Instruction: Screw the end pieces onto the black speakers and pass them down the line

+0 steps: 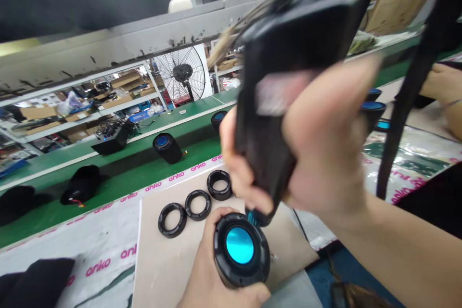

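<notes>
My left hand [205, 260] is wrapped round a black cylindrical speaker [240, 245], whose shiny blue round face points up towards me. My right hand [325, 154] grips a bulky black handheld power tool [267, 130] with a pale label, blurred by motion. Its lower end is right at the speaker's upper rim; whether they touch I cannot tell. The tool's exact kind is unclear. Beside my left hand, three black rings [198, 205] lie in a row on a beige board [162, 264].
Behind the board runs a green conveyor belt [137, 173] carrying black speakers [168, 148] and a dark cylinder [81, 184]. A fan [182, 72] and loaded shelves [119, 91] stand beyond. Another person's hand [442, 82] is at the right, past a dark strap [407, 82].
</notes>
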The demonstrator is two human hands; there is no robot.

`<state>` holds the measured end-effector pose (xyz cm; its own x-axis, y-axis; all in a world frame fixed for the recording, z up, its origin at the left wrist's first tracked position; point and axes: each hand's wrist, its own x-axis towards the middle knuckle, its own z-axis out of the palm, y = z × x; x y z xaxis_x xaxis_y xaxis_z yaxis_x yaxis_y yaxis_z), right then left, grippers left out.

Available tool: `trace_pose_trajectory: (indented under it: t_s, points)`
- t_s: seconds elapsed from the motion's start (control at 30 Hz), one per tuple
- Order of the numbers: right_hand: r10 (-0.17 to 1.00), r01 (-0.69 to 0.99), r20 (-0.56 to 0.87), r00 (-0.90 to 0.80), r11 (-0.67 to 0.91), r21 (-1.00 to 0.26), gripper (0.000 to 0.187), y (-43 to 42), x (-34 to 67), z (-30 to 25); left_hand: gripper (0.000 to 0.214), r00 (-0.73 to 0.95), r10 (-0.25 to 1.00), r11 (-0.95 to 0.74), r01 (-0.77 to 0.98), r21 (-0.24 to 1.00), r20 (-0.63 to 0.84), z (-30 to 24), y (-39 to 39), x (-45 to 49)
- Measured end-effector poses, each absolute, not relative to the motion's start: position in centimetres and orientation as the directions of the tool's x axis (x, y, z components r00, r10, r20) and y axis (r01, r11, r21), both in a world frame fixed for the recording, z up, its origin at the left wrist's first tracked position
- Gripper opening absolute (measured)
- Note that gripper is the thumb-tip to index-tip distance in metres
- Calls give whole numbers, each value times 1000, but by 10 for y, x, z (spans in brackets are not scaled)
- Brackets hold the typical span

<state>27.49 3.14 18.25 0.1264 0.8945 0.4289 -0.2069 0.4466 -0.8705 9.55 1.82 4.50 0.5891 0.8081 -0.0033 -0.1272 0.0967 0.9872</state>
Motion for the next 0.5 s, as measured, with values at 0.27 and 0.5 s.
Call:
trace_pose_trajectory:
  t_s: [0.27,0.5]
  points:
    - [714,-114,560,420,654,-748,61,80,314,128,83,510,849,217,-96,971,-139,54,11,97]
    - [782,-122,473,406,559,-820,68,90,315,103,84,534,837,221,-129,967,-120,51,14,95]
